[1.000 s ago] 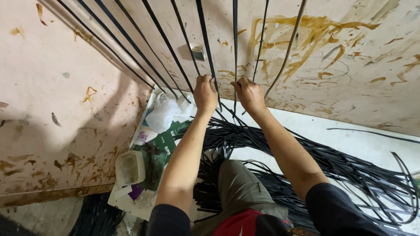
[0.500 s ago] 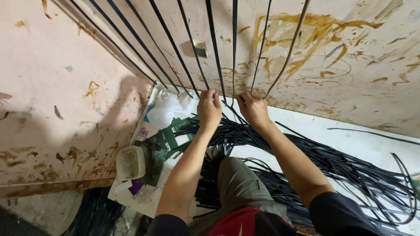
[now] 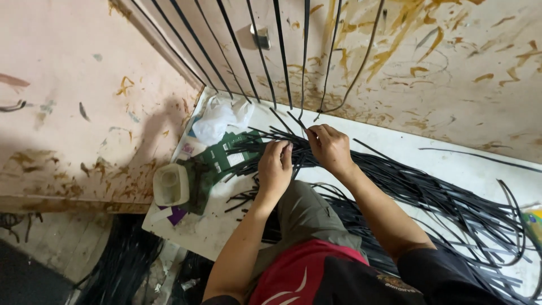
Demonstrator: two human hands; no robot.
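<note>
Stained pink wall behind a white worktop. Heap of black strips across the worktop, under and right of both hands. Left hand and right hand, fingers curled, each pinch strips. Plastic tub stands left.

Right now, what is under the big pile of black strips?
The black strips lie on a white board. Near the left hand, green pieces poke out beneath; anything deeper is covered.
</note>
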